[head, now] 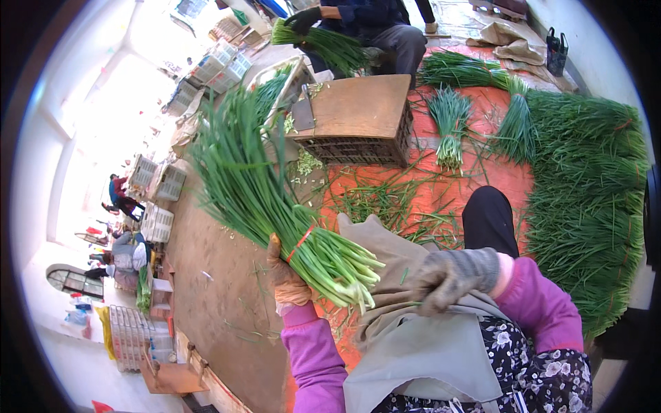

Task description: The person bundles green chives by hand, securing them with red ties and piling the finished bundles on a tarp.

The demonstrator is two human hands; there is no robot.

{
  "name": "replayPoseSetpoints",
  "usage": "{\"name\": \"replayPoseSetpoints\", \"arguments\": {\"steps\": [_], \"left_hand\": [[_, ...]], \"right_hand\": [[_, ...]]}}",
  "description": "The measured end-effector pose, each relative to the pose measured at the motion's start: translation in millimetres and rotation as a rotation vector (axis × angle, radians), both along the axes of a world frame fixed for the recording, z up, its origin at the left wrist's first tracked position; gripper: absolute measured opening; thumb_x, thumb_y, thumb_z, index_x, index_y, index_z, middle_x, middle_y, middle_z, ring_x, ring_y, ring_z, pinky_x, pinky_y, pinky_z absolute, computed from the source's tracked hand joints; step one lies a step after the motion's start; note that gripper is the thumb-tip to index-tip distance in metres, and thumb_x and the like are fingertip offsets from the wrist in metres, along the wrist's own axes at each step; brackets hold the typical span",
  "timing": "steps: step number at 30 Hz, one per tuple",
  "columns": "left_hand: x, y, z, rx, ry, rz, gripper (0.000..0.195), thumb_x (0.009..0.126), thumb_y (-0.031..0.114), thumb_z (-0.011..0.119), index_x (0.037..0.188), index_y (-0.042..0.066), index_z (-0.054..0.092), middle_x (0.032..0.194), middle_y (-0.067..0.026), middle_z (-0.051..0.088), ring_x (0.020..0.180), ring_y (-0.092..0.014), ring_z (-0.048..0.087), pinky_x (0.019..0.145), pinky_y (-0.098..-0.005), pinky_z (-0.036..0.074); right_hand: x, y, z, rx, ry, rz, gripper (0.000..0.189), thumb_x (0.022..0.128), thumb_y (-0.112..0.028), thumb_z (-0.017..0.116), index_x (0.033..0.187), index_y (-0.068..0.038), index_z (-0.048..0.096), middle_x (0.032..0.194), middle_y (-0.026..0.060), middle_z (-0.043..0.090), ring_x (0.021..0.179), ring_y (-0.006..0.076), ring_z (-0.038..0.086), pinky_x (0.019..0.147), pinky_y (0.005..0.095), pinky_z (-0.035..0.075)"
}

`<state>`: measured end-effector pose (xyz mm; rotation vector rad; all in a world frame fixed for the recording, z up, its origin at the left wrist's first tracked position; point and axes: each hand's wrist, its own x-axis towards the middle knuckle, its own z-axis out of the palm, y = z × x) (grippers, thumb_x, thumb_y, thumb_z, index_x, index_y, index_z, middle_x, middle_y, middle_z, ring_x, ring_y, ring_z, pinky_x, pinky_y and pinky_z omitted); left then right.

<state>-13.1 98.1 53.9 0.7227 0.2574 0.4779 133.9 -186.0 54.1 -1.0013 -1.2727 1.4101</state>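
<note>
In the head view, my left hand [287, 274], in a soiled orange-brown glove, grips a large bundle of garlic chives [279, 217] from beneath, close to its red band [300, 243]. The green leaf tips fan out to the upper left, and the pale cut stems point to the lower right. My right hand [448, 279], in a grey knit glove, hovers over the apron [428, 340] on my lap with its fingers curled. A thin green scrap shows by those fingertips; whether they pinch it is unclear.
A wooden board [361, 106] on a dark crate carries a cleaver [303, 111]. Banded chives [583, 206] are piled at right; a smaller bundle [450, 126] lies on the orange sheet [496, 180]. Beyond, a co-worker's gloved hand [304, 20] holds chives above a white crate [297, 77].
</note>
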Motion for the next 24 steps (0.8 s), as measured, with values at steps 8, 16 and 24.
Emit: {"name": "replayPoseSetpoints", "arguments": {"steps": [8,16,24], "left_hand": [[-3.9,-14.1,-4.3,0.07,0.108,0.2,0.045,0.088,0.032,0.057,0.12,0.002,0.054,0.112,-0.0138,0.063,0.096,-0.029,0.063,0.085,-0.0443,0.054],[-5.0,-34.4,-14.3,0.101,0.142,0.299,0.041,0.083,0.01,0.06,0.122,0.0,0.051,0.11,-0.0148,0.063,0.093,-0.029,0.065,0.08,-0.0431,0.057],[-5.6,-53.1,3.0,0.12,0.108,0.201,0.042,0.084,0.008,0.061,0.123,-0.001,0.05,0.112,-0.0154,0.062,0.094,-0.029,0.065,0.08,-0.0432,0.057]], "right_hand": [[6.1,-6.0,0.0,0.197,-0.78,-0.482,0.038,0.081,-0.027,0.064,0.114,-0.007,0.059,0.094,0.0157,0.063,0.076,0.0324,0.063,0.064,0.0412,0.05],[-17.6,7.0,41.0,0.596,-0.79,-0.447,0.06,0.083,-0.047,0.063,0.121,-0.001,0.054,0.099,0.0174,0.061,0.09,0.0298,0.061,0.079,0.0379,0.049],[-1.6,-6.5,10.0,0.366,-0.582,-0.448,0.047,0.082,-0.023,0.065,0.123,-0.002,0.053,0.093,0.0146,0.061,0.084,0.0289,0.061,0.072,0.0358,0.049]]}}
